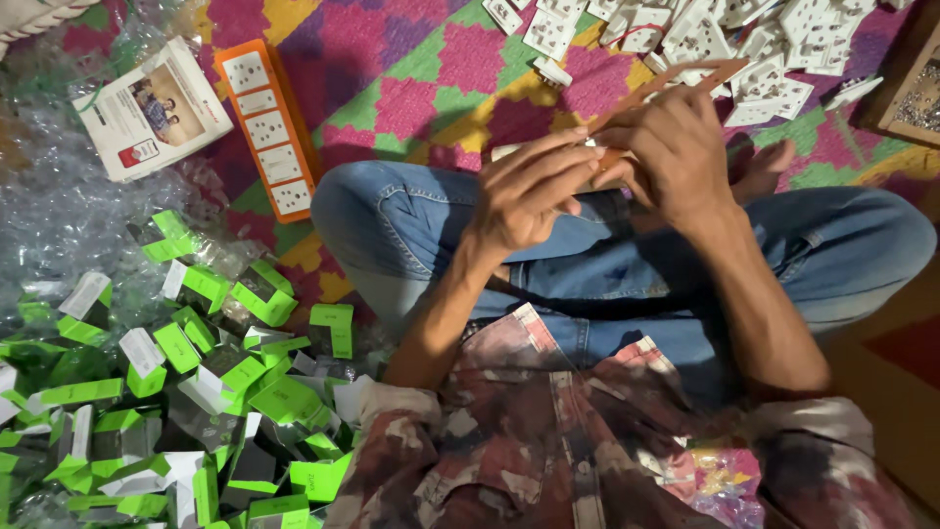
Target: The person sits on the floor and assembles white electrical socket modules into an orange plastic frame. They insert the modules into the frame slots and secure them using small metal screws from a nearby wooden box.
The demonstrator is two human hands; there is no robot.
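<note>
Shirt front nearest | left hand [524, 191] and right hand [676, 147] both clamped on orange socket strip [676, 83] above lap | risk: strip pivots or slips, since both grips crowd one end | second strip [269, 127] on mat.

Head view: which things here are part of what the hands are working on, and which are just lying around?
In hand:
left hand
right hand
orange strip frame
white socket modules

Lying about:
finished orange socket strip
printed box
green-and-white cartons
clear plastic wrap
</note>
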